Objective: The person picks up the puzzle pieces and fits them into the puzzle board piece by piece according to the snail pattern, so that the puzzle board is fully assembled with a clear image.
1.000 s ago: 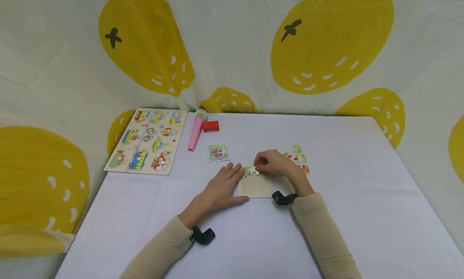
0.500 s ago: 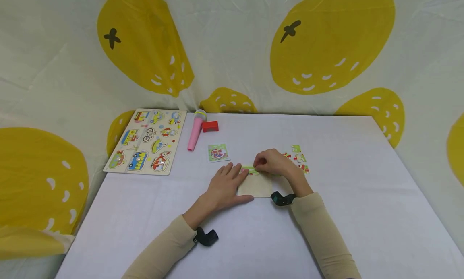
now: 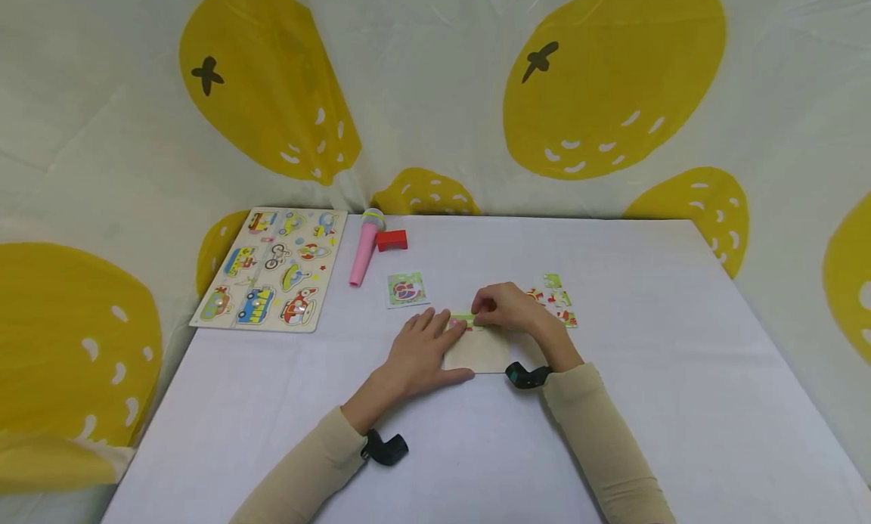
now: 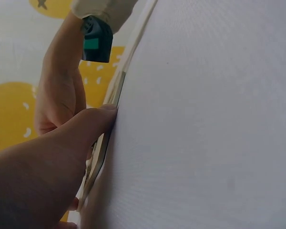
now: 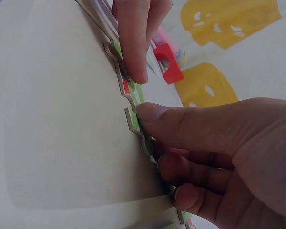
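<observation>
A pale wooden puzzle board (image 3: 478, 353) lies before me, with a row of joined green and red jigsaw pieces (image 5: 124, 85) along its far edge. My left hand (image 3: 420, 354) rests over the board's left side, fingers spread and fairly straight. One fingertip touches the row, and the thumb lies at the near edge. My right hand (image 3: 506, 306) pinches a green puzzle piece (image 5: 132, 119) at the right end of the row; the thumb presses its face and the index finger is mostly hidden. In the right wrist view, a left fingertip (image 5: 136, 67) presses beside it.
Several loose puzzle pieces (image 3: 561, 300) lie right of the board, partly behind my right hand. A small square fruit picture (image 3: 406, 289) sits at the back left. Beyond are a pink toy microphone (image 3: 364, 252), a red block (image 3: 392, 240) and a vehicle peg board (image 3: 272, 271).
My left hand has shifted slightly right, its fingertip now further over the row of pieces. The right hand stays at the row's end with its piece, which now sits closer against the others.
</observation>
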